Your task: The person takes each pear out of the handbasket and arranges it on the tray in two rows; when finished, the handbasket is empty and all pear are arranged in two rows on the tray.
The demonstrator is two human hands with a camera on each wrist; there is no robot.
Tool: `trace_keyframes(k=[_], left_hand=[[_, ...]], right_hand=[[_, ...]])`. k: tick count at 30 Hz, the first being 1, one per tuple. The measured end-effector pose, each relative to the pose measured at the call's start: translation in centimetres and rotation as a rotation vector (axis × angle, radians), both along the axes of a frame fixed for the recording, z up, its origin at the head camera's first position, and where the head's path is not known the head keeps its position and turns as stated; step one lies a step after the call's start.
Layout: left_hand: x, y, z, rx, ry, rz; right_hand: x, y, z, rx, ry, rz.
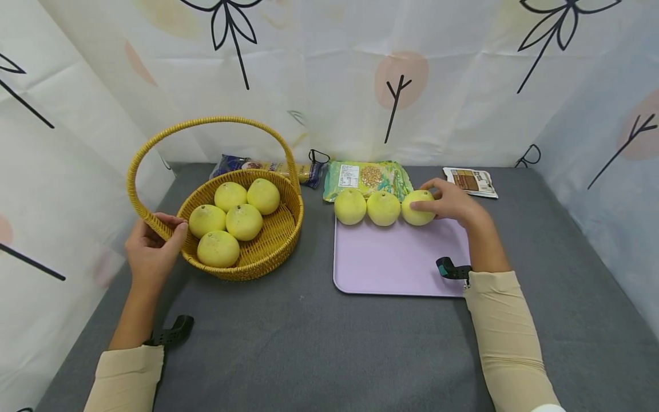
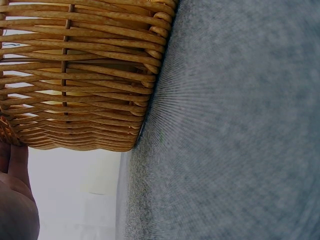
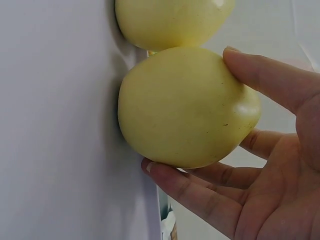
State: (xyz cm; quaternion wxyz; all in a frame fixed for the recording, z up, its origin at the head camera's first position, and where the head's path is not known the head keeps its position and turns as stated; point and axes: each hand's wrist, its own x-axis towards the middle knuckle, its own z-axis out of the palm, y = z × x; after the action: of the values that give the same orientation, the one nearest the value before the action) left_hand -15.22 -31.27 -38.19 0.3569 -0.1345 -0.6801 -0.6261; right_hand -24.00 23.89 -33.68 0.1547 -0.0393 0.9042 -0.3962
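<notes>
At the left of the head view my left hand [image 1: 154, 246] grips the yellow wicker basket [image 1: 268, 258] at its rim, by the foot of the tall handle, thumb on the near side. Several pale yellow round fruits, like grapefruits [image 1: 244, 222], lie in the basket. My right hand [image 1: 453, 203] holds another grapefruit [image 1: 414, 213] between thumb and fingers at the far edge of the lilac tray [image 1: 396, 263]. Two more grapefruits [image 1: 383, 209] sit left of it in a row. In the right wrist view the held grapefruit [image 3: 185, 110] is low against the tray [image 3: 55, 125].
Behind the row lies a green-and-yellow packet [image 1: 370, 174]. A blue-and-yellow packet [image 1: 237, 164] lies behind the basket, and a small white-and-brown pouch [image 1: 471, 182] at the back right. Patterned white curtains [image 1: 340, 103] close off the back and sides of the grey table [image 1: 309, 355].
</notes>
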Motion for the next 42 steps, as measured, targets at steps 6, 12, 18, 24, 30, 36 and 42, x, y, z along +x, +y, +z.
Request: trace_keyframes(k=[6,12,18,24,30,36,42], left_hand=[[0.3,0.3,0.5,-0.032,-0.005,0.022],[0.2,0.1,0.3,-0.018,-0.013,0.02],[0.2,0.0,0.1,-0.025,-0.028,0.025],[0.4,0.2,0.3,-0.033,-0.019,0.02],[0.4,0.2,0.4,-0.048,-0.019,0.027],[0.4,0.3,0.4,-0.032,-0.026,0.023],[0.3,0.3,0.3,0.007,-0.014,-0.002]], right_hand=[[0.0,-0.3,-0.1,-0.01,0.001,0.003],[0.1,-0.4,-0.1,-0.009,-0.006,0.007],[0.1,-0.3,-0.2,-0.025,-0.008,0.037],[-0.1,-0.1,-0.5,-0.034,-0.014,0.055],[-0.4,0.0,-0.9,-0.025,0.013,0.106],[-0.6,-0.1,-1.4,-0.033,0.038,0.116],[-0.4,-0.4,-1.3,-0.017,0.064,0.11]])
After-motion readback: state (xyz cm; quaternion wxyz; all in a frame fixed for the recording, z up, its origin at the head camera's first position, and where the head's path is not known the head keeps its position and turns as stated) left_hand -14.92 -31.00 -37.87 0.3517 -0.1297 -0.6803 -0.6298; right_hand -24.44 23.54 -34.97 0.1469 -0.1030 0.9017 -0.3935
